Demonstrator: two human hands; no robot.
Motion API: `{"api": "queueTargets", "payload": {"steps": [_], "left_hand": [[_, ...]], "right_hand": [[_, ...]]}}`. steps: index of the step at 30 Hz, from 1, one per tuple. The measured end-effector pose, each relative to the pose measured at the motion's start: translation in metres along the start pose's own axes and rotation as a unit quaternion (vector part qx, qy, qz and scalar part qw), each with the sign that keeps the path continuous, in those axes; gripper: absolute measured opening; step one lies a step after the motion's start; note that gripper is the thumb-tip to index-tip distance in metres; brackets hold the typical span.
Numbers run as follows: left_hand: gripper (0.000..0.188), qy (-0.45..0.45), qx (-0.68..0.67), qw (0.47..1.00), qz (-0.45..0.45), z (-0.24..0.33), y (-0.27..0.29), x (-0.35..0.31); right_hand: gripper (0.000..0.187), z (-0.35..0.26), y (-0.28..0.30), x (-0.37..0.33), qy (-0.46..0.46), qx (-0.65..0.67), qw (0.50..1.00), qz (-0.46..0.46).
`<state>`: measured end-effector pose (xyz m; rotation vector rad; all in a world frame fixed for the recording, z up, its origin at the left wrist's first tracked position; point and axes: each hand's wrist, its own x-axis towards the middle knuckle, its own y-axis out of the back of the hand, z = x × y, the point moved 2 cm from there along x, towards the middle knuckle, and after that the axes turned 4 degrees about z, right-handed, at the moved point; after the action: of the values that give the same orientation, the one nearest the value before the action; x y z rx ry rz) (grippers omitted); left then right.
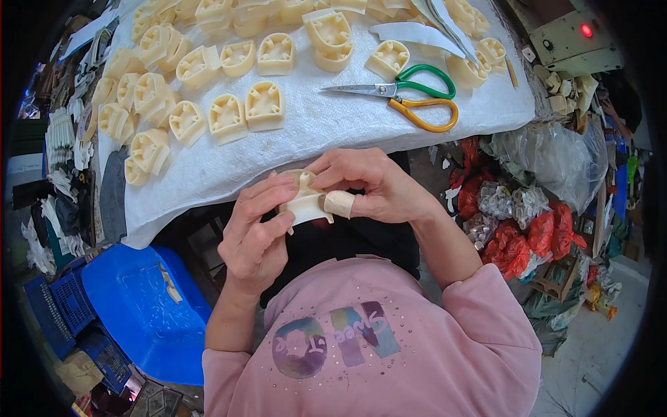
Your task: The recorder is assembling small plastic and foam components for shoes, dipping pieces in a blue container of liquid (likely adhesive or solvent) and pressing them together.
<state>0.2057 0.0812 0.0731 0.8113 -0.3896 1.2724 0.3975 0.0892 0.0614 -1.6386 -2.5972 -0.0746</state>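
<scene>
Between both hands, just off the table's front edge, is a cream plastic shoe heel point(303, 206) with a strip of thin cream covering along its lower side. My left hand point(258, 222) grips its left side with the fingers bent around it. My right hand point(372, 186) holds the other side, fingertips on the top and the thumb, wrapped in a beige finger cover point(339, 203), pressed against the edge. Scissors point(399, 90) with one green and one orange handle lie on the white cloth beyond my right hand, blades partly apart.
Many similar cream heels point(227, 115) stand over the cloth-covered table point(278, 149). Thin pale sheets point(417, 35) lie at the back right. A blue plastic tub point(132, 292) sits low on the left. Red and clear plastic bags point(538, 236) crowd the right.
</scene>
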Motion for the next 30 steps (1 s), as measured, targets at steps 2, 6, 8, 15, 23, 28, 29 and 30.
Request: {"api": "queueTargets", "payload": {"steps": [2,6,8,15,23,28,29,30], "left_hand": [[0.024,0.002,0.01,1.0,0.006,0.0,-0.001,0.001],[0.025,0.003,-0.003,1.0,0.029,-0.002,-0.003,0.001],[0.025,0.003,-0.006,0.999,0.034,-0.002,-0.004,-0.001],[0.029,-0.01,0.036,0.999,0.034,-0.003,-0.006,-0.001],[0.035,0.157,-0.126,0.979,-0.022,-0.004,-0.008,-0.001],[0.036,0.313,-0.362,0.877,-0.047,-0.012,-0.02,0.005],[0.036,0.289,-0.31,0.905,-0.052,-0.016,-0.02,0.003],[0.037,0.264,-0.256,0.928,-0.057,-0.017,-0.02,0.002]], "right_hand": [[0.02,0.007,-0.001,-0.001,-0.01,-0.002,1.0,0.006],[0.027,0.012,0.0,-0.004,-0.005,0.136,0.99,0.042],[0.03,0.013,0.001,-0.005,-0.013,0.14,0.989,0.041],[0.04,0.01,-0.003,-0.009,0.016,0.123,0.991,0.045],[0.034,0.001,0.005,-0.003,0.115,-0.061,0.989,0.074],[0.038,-0.011,0.005,0.001,0.179,-0.225,0.949,0.128],[0.039,-0.011,0.007,0.0,0.168,-0.24,0.947,0.13],[0.039,-0.014,0.014,-0.003,0.168,-0.24,0.947,0.131]]}}
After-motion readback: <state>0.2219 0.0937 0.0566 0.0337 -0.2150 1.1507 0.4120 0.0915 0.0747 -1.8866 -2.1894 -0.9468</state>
